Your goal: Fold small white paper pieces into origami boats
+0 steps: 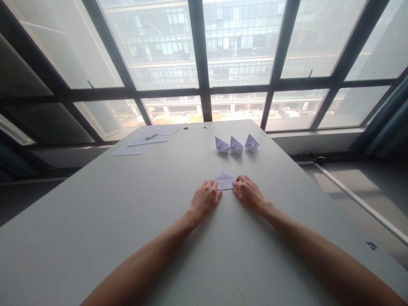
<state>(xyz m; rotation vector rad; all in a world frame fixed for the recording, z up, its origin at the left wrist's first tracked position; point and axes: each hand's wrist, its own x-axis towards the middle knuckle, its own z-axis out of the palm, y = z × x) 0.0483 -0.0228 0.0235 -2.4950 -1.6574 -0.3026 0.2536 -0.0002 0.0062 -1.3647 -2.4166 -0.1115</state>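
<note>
A folded sheet of white paper (224, 180) lies on the white table, shaped like a triangle with a band along its lower edge. My left hand (206, 196) grips its left corner, fingers bent over the paper and the thumb near the lower edge. At the right corner, my right hand (247, 191) pinches the paper between thumb and fingers. Both corners are partly covered by the fingers. Beyond the hands, three folded paper boats stand in a row: a left one (222, 145), a middle one (236, 145) and a right one (251, 143).
Flat white paper sheets (134, 148) lie at the far left of the table (127, 221), with a small white object (151, 136) on top. A dark round hole (186, 128) is near the far edge. Large windows rise behind, and a curtain (385, 119) hangs at right.
</note>
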